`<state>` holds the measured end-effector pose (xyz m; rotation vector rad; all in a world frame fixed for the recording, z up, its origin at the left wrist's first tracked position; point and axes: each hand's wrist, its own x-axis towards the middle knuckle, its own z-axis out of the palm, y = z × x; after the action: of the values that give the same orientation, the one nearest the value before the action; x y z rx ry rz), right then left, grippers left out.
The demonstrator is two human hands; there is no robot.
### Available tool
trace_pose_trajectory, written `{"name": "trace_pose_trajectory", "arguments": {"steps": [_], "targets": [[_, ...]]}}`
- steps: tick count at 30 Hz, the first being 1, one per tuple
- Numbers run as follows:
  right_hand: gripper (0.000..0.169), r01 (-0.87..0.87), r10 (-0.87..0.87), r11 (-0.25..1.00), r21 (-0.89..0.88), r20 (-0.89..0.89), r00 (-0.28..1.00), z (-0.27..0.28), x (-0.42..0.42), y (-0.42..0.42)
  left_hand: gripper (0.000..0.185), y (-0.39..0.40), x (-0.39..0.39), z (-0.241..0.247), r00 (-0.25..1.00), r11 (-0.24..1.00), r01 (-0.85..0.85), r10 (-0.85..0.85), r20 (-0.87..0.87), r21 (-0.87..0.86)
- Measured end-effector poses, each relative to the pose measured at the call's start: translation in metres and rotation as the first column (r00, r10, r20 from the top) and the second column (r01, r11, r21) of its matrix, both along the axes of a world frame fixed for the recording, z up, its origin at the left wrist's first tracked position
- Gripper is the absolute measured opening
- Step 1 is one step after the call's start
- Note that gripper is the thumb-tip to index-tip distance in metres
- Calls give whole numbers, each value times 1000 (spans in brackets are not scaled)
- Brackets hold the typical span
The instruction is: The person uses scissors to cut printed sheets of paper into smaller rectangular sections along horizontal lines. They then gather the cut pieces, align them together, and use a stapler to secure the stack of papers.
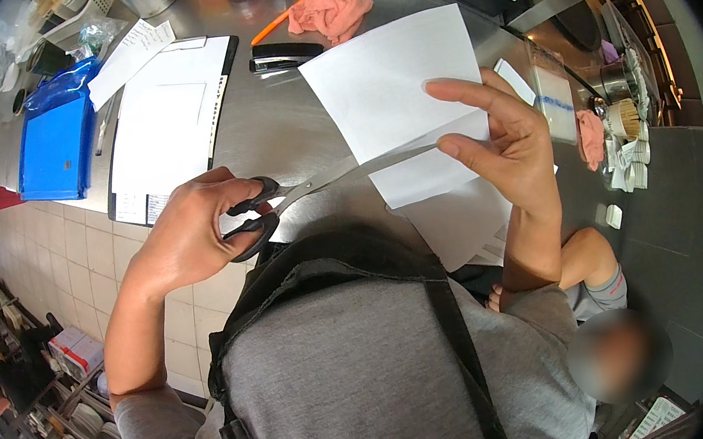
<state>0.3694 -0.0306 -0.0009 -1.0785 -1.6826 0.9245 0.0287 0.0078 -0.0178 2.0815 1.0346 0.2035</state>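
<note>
My left hand has its thumb and fingers through the black handles of a pair of scissors. The blades reach rightward across a sheet of white paper and run along a slit from its left edge. Below them hangs a narrower lower part of the paper. My right hand grips the paper at its right side, the index finger lying over the front and the thumb close to the scissor tips. Beneath, partly hidden by my right forearm, more paper sheets lie near the table's front edge.
A black stapler, an orange pen and a pink cloth lie beyond on the steel table. A clipboard with papers and a blue folder are at left. Another person is close at right.
</note>
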Motion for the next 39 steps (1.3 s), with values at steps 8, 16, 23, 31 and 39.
{"name": "trace_pose_trajectory", "arguments": {"steps": [8, 16, 23, 31, 39], "targets": [[52, -8, 7, 1000, 14, 24, 1000, 2, -2, -1, 27, 1, -5, -1, 999, 998, -34, 34, -3, -57], [52, 26, -27, 1000, 17, 53, 998, 0, -8, -2, 29, 4, -5, -1, 999, 996, -30, 27, -30, -79], [50, -2, 2, 1000, -5, 46, 999, -5, -18, -3, 39, 8, 2, 1, 998, 998, 56, -56, 10, -42], [49, 16, -15, 1000, -8, 77, 997, -2, -20, -5, 37, 8, -1, -3, 998, 997, 59, -58, 19, -44], [46, 1, -2, 1000, 31, 39, 999, -5, -21, -1, 32, 9, -1, -4, 999, 998, 25, -23, 33, -64]]}}
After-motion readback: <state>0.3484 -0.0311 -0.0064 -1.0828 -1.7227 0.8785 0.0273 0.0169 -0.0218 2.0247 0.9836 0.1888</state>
